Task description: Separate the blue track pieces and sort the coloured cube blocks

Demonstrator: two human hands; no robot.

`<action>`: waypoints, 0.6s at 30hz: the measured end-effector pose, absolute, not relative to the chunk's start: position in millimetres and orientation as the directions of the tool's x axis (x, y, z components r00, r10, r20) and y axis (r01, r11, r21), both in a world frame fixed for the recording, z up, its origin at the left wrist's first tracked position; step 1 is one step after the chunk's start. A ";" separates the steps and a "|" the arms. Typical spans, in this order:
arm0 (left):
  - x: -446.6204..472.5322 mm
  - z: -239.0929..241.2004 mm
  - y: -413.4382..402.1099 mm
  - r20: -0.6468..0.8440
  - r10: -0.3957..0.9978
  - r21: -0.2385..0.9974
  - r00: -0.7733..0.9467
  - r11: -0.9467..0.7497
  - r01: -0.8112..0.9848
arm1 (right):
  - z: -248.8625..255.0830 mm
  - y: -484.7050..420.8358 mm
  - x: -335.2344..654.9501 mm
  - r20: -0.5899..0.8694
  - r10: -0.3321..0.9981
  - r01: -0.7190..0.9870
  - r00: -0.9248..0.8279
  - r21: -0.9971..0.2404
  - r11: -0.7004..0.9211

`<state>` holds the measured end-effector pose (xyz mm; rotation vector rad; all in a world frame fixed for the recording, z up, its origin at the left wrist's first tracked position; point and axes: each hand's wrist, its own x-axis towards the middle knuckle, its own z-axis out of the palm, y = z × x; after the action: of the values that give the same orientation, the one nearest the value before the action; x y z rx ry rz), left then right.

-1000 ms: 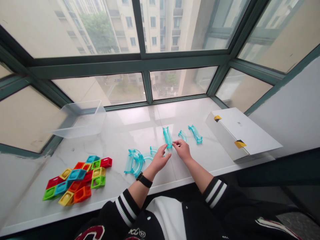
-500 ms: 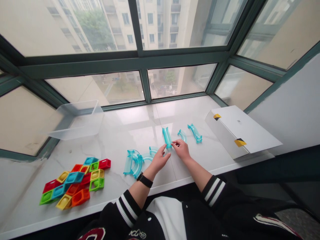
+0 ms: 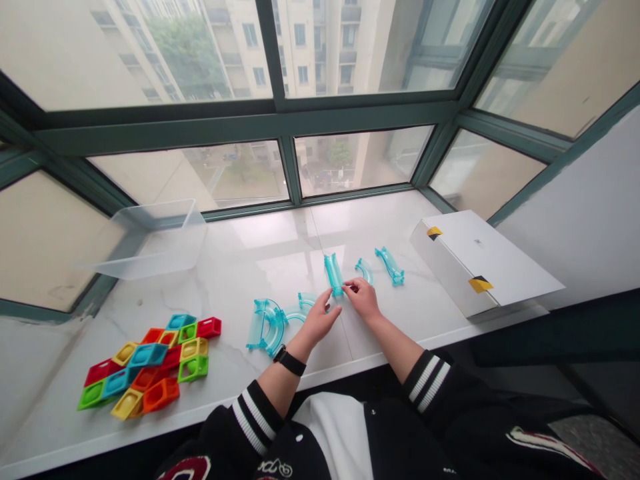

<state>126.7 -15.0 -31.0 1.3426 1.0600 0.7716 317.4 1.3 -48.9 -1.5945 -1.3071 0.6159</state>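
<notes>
A straight clear-blue track piece (image 3: 333,272) lies on the white marble sill (image 3: 250,260). My left hand (image 3: 320,323) and my right hand (image 3: 363,299) both pinch its near end with their fingertips. Curved blue track pieces (image 3: 270,323) lie just left of my left hand. A small curved piece (image 3: 365,269) and another straight piece (image 3: 390,265) lie beyond my right hand.
A cluster of several red, yellow, green, orange and blue blocks (image 3: 147,365) sits at the left front. A clear plastic bin (image 3: 153,239) stands at the back left by the window. A flat white box (image 3: 475,263) lies to the right.
Both hands stay at the near end of the straight track piece; only the view has shifted slightly.
</notes>
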 end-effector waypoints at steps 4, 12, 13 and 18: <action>127.2 -30.2 -15.2 -0.149 0.921 0.984 0.359 0.104 0.142 | -49.7 0.7 317.4 0.177 0.937 0.453 0.301 -0.891 0.022; 129.2 -29.4 -15.0 -0.153 0.922 0.985 0.356 0.111 0.136 | -50.9 2.1 317.6 0.178 0.938 0.472 0.297 -0.881 0.017; 129.1 -28.9 -15.2 -0.153 0.921 0.984 0.357 0.110 0.137 | -51.5 2.2 317.7 0.178 0.938 0.472 0.297 -0.881 0.018; 128.7 -26.1 -15.7 -0.153 0.920 0.983 0.360 0.103 0.154 | -53.8 1.6 318.2 0.171 0.941 0.472 0.292 -0.881 0.014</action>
<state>128.7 -15.7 -26.1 1.3620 1.0747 0.7677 318.2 1.6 -53.8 -1.6098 -1.3236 0.6187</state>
